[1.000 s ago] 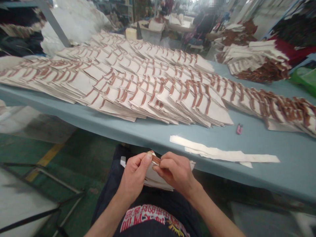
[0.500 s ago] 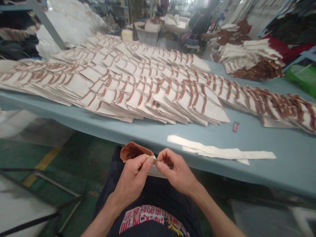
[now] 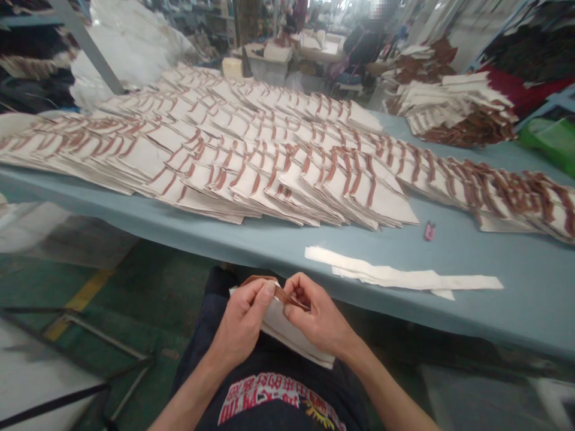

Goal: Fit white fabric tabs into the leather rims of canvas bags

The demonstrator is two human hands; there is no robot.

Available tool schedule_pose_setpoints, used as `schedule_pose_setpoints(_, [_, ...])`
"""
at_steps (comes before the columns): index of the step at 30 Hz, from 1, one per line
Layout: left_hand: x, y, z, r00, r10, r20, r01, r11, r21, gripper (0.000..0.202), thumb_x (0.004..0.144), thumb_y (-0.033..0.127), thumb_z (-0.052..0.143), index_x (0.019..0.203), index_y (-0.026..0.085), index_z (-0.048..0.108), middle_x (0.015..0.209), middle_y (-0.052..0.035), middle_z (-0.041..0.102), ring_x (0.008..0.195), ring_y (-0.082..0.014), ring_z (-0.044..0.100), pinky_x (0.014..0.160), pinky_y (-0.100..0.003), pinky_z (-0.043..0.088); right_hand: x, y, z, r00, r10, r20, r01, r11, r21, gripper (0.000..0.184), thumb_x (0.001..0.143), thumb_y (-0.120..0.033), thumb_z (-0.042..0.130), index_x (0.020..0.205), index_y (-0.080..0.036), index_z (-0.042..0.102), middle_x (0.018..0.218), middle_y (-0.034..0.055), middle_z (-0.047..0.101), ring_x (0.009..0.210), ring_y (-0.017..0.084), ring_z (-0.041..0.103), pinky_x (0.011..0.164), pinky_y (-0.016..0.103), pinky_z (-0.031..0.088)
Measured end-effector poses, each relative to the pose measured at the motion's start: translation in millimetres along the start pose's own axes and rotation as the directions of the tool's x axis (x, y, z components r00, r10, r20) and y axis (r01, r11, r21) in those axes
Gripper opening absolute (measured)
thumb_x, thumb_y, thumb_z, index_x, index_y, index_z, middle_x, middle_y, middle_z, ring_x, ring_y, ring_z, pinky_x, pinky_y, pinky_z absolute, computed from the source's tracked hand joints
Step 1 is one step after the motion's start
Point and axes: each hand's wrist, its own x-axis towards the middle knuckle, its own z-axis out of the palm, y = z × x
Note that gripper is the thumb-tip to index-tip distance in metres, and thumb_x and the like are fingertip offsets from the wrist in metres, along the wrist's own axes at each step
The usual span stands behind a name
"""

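Over my lap, just in front of the table edge, both hands hold a white fabric piece with a brown edge (image 3: 291, 335). My left hand (image 3: 245, 317) pinches the brown edge between thumb and fingers. A little to the right, my right hand (image 3: 317, 311) has its thumb and curled fingers closed on the same brown edge. The white part hangs down below my fingers, toward the right. Some of the brown fabric shows behind my left fingers; the rest is hidden by the hands.
On the blue-covered table (image 3: 494, 251) lie long overlapping rows of white fabric pieces with brown edges (image 3: 251, 173). Near the front are white strips (image 3: 404, 274) and a pink thread snipper (image 3: 429, 230). A fabric pile (image 3: 453, 111) stands back right. A person (image 3: 363, 45) sits farther off.
The brown opening seen at the left has folded down behind my left hand. More of the white fabric now hangs below my hands, and the brown edge stretches between them.
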Motion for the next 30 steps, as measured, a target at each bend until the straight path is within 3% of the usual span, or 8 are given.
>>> schedule_pose_setpoints(4, [0,6,-0.7,0.998,0.065,0.026,-0.067,0.997,0.047,0.041,0.104,0.041,0.047,0.073,0.018,0.058,0.067,0.0017,0.051,0.061,-0.0141,0.045,0.057,-0.025,0.035,-1,-6,-10,0.999,0.009,0.05,-0.006,0.999,-0.047,0.017,0.089,-0.036,0.062,0.086,-0.021,0.053,0.07,-0.005,0.052,0.062,0.013,0.045,0.056,0.024,0.037])
schedule_pose_setpoints(7, [0,8,-0.5,0.994,0.094,0.058,-0.1,0.99,0.099,0.04,0.105,0.039,0.045,0.074,0.018,0.058,0.068,0.0009,0.053,0.062,-0.0149,0.047,0.059,-0.026,0.036,-1,-8,-12,0.999,0.034,0.003,-0.033,0.974,-0.226,0.031,0.096,-0.048,0.059,0.081,-0.021,0.056,0.067,-0.0039,0.055,0.059,0.013,0.046,0.054,0.024,0.033])
schedule_pose_setpoints(12, [2,6,0.0,0.991,0.131,0.038,-0.136,0.969,0.205,0.038,0.104,0.035,0.044,0.072,0.019,0.056,0.067,0.0006,0.057,0.062,-0.0154,0.051,0.061,-0.027,0.038,0,-8,-9,0.999,-0.047,0.02,0.051,0.908,-0.416,0.043,0.101,-0.047,0.052,0.067,-0.022,0.049,0.057,-0.0057,0.044,0.053,0.012,0.037,0.053,0.026,0.023])
schedule_pose_setpoints(18, [4,3,-2.2,0.98,0.192,0.046,-0.196,0.921,0.337,0.035,0.103,0.032,0.045,0.073,0.02,0.059,0.068,0.0005,0.061,0.063,-0.0157,0.055,0.064,-0.027,0.039,3,6,1,0.996,-0.084,0.018,0.086,0.964,-0.252,0.04,0.095,-0.037,0.053,0.062,-0.022,0.036,0.057,-0.0071,0.033,0.054,0.01,0.032,0.052,0.025,0.022])
schedule_pose_setpoints(22, [5,3,-3.0,0.989,0.145,0.032,-0.147,0.916,0.374,0.034,0.102,0.033,0.046,0.076,0.019,0.063,0.07,-0.0008,0.064,0.066,-0.0168,0.058,0.066,-0.029,0.039,3,15,13,0.992,-0.106,-0.068,0.098,0.989,-0.115,0.041,0.095,-0.038,0.052,0.062,-0.022,0.034,0.059,-0.0065,0.032,0.055,0.01,0.032,0.051,0.024,0.025])
schedule_pose_setpoints(26, [3,2,1.9,0.996,0.088,-0.025,-0.08,0.967,0.242,0.037,0.101,0.036,0.047,0.068,0.02,0.054,0.065,0.001,0.056,0.063,-0.0157,0.051,0.063,-0.028,0.037,0,12,21,0.976,-0.173,-0.132,0.16,0.981,-0.106,0.042,0.095,-0.037,0.053,0.061,-0.023,0.032,0.057,-0.0068,0.029,0.052,0.009,0.028,0.048,0.024,0.022])
schedule_pose_setpoints(28, [1,3,7.5,0.998,0.0,-0.065,0.001,1.0,0.02,0.039,0.099,0.042,0.051,0.066,0.02,0.049,0.063,0.0029,0.051,0.061,-0.0142,0.047,0.061,-0.026,0.038,-1,9,25,0.965,-0.221,-0.144,0.21,0.974,-0.09,0.041,0.094,-0.038,0.051,0.061,-0.023,0.031,0.057,-0.0065,0.028,0.051,0.009,0.027,0.047,0.024,0.022])
schedule_pose_setpoints(30, [0,7,14.3,0.983,-0.161,-0.082,0.132,0.949,-0.286,0.041,0.092,0.052,0.06,0.068,0.02,0.049,0.064,0.0044,0.049,0.059,-0.0125,0.045,0.056,-0.024,0.039,-1,5,28,0.947,-0.27,-0.177,0.261,0.963,-0.075,0.04,0.093,-0.041,0.047,0.061,-0.023,0.03,0.057,-0.0063,0.028,0.05,0.01,0.027,0.047,0.025,0.023])
